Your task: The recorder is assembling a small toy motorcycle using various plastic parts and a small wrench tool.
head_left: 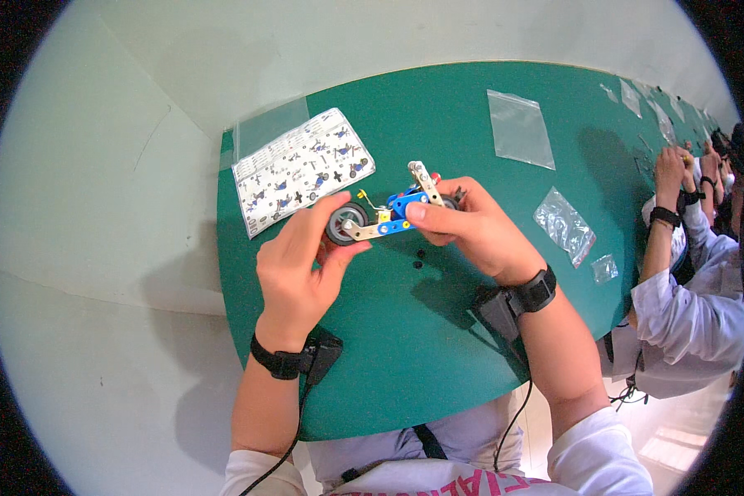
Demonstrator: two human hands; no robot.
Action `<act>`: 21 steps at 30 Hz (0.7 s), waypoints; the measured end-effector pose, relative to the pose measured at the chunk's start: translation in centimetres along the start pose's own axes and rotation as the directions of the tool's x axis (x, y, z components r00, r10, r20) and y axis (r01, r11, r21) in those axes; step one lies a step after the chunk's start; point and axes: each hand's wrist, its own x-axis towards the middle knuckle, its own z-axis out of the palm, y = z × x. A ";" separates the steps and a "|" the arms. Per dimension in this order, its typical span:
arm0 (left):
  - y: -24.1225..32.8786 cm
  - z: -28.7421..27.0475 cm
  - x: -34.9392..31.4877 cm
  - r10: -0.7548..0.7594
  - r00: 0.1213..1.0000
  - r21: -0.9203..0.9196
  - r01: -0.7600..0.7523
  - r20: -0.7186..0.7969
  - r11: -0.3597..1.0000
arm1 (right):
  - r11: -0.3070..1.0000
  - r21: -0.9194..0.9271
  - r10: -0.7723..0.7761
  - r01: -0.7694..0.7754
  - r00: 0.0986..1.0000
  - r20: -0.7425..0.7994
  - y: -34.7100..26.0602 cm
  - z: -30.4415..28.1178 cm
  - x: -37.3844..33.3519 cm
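Above the green surface (372, 364), I hold a model (395, 226): the fingers (326, 207) of my left hand (296, 259) pinch one black wheel (346, 220), those of my right hand (481, 233) grip the blue frame (400, 203). A printed sheet (303, 170) lies beyond, toward the left.

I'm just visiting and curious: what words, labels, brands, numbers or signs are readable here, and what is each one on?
White shirt: large pink letters, cut off by the picture's lower edge; not quoted here.
Instruction sheet: rows of small print beside the drawings, too small to read; a larger mark in its lower-left corner, not quoted here.
Model motorbike: no lettering that I can make out.
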 end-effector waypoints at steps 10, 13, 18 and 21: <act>-0.6 0.3 -0.6 -0.195 0.980 -0.271 0.201 0.049 0.941 | 1.000 -0.020 -0.008 0.008 1.000 -0.027 0.5 -0.1 0.2; -0.6 0.2 -0.1 -0.128 0.985 -0.255 0.154 0.114 0.955 | 0.999 -0.034 -0.020 0.019 0.999 -0.046 0.4 -0.2 0.2; -0.5 0.1 0.0 -0.079 0.994 -0.166 0.091 0.074 0.982 | 0.999 -0.050 -0.015 0.016 1.000 0.003 0.3 -0.7 0.2; 0.1 -0.4 -0.2 -0.043 0.999 -0.029 0.044 0.030 0.999 | 0.993 -0.120 -0.017 0.016 1.000 -0.005 0.3 0.0 -0.1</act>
